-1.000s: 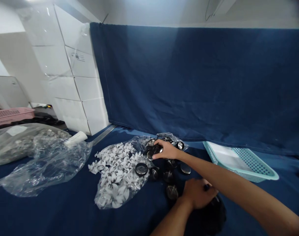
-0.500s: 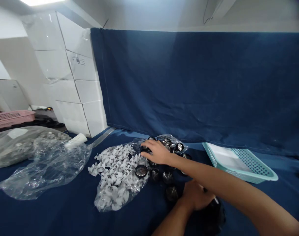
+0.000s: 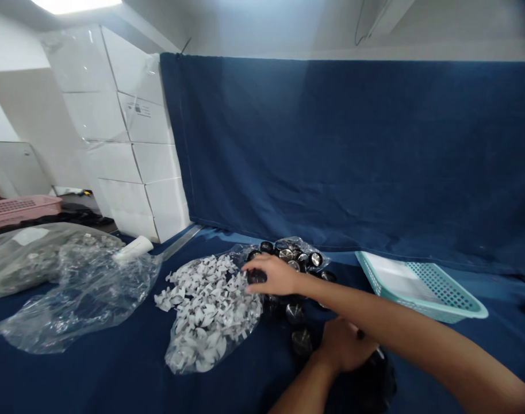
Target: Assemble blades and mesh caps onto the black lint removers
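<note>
Right hand [image 3: 273, 276] around disc [image 3: 257, 277] (black)

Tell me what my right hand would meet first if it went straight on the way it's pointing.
Past the black round part in its grasp, your right hand would probably meet the white pieces first, though its height above them is unclear.

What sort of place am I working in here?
Probably a workshop or small factory workbench: loose round black parts and a heap of small white pieces lie in bulk, beside stacked white boxes.
</note>
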`<control>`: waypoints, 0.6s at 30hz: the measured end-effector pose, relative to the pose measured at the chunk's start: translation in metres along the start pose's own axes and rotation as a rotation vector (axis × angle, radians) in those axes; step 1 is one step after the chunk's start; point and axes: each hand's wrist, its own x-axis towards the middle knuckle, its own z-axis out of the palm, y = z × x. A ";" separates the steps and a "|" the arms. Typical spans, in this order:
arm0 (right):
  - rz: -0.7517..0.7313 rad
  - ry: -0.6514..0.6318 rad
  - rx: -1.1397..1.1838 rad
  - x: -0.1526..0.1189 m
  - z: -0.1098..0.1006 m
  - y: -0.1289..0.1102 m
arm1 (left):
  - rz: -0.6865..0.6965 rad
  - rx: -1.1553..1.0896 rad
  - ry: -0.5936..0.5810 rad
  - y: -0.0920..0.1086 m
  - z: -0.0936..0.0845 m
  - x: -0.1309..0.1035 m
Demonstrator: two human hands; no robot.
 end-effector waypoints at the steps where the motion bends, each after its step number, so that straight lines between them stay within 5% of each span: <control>1: 0.062 0.032 -0.028 0.002 -0.006 0.008 | -0.014 0.025 0.002 -0.002 0.002 0.001; 5: 0.208 0.068 -0.129 0.000 -0.023 0.034 | -0.029 0.088 0.029 -0.008 0.008 0.007; 8: 0.212 -0.047 -0.155 -0.016 -0.022 0.037 | -0.019 0.094 0.031 -0.010 0.009 0.009; 13: 0.097 -0.286 -0.153 -0.045 0.004 0.019 | 0.058 0.039 0.060 -0.008 0.006 0.005; 18: 0.068 -0.327 -0.174 -0.052 0.025 0.009 | 0.106 -0.031 0.140 -0.008 0.006 0.000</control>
